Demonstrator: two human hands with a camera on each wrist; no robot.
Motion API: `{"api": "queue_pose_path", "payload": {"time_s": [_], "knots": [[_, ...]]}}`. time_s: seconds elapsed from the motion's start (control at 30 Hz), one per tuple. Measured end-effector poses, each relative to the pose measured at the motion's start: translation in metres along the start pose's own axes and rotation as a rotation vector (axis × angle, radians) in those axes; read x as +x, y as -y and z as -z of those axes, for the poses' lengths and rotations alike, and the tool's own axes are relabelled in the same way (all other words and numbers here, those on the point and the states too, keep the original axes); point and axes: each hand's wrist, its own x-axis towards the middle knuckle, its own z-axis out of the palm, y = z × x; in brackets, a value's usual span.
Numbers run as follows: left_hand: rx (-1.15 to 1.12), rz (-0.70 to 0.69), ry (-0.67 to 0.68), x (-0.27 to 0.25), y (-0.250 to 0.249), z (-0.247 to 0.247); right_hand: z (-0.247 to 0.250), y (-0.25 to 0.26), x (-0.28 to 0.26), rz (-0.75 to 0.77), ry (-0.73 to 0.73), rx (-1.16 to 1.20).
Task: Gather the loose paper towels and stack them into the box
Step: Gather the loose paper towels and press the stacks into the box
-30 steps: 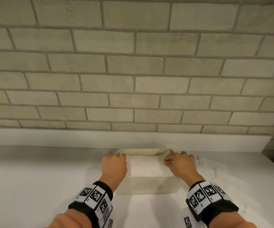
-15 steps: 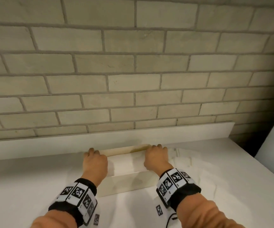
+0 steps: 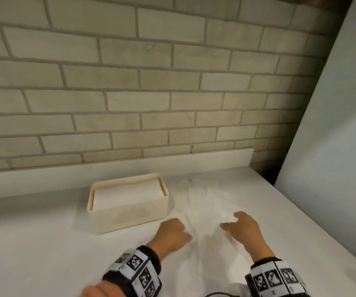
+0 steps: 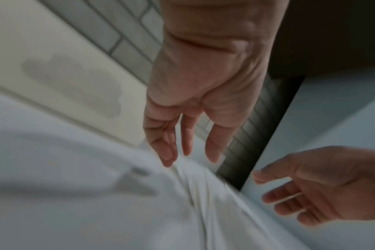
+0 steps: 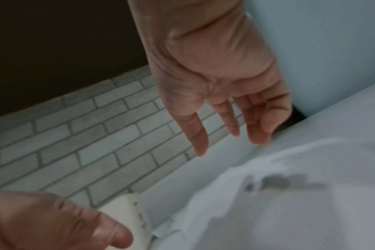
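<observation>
A cream box (image 3: 128,213) stands on the white counter, with a flat stack of paper towels (image 3: 128,192) inside it. To its right several loose white paper towels (image 3: 207,202) lie spread on the counter. Both hands hover over these loose towels and hold nothing. My left hand (image 3: 172,232) is at their left edge, near the box's right front corner, fingers relaxed (image 4: 167,152). My right hand (image 3: 241,228) is above their middle with the fingers spread and straight (image 5: 200,140). The wrist views are blurred; loose towels (image 5: 289,194) show beneath the right hand.
A brick wall (image 3: 151,93) with a low white backsplash (image 3: 172,163) runs behind the counter. A tall pale panel (image 3: 333,146) stands at the right, past a dark gap. Bare counter (image 3: 33,243) stretches left of the box.
Both hands have left the towels in the box and moved right and nearer to me, over the loose towels. The head view has swung to the right.
</observation>
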Motion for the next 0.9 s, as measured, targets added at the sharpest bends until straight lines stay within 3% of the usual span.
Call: {"api": "queue_pose_path", "payload": {"time_s": [0.17,0.43,0.63,0.8,0.9], "knots": [[-0.048,0.053,0.079,0.003,-0.013,-0.048,-0.007,-0.054,0.005,-0.184,0.056,-0.080],[-0.365,0.121,-0.037,0.011,-0.032,-0.083,-0.026,-0.063,0.012,-0.245,0.074,-0.064],[-0.284,0.057,0.051,0.012,-0.041,-0.082,-0.027,-0.068,0.014,-0.195,0.078,-0.008],[-0.519,-0.149,0.091,0.012,-0.034,-0.056,-0.015,-0.067,0.017,-0.161,-0.003,0.438],[-0.650,-0.238,0.079,0.004,-0.032,-0.033,-0.013,-0.056,0.010,-0.112,0.144,0.888]]}}
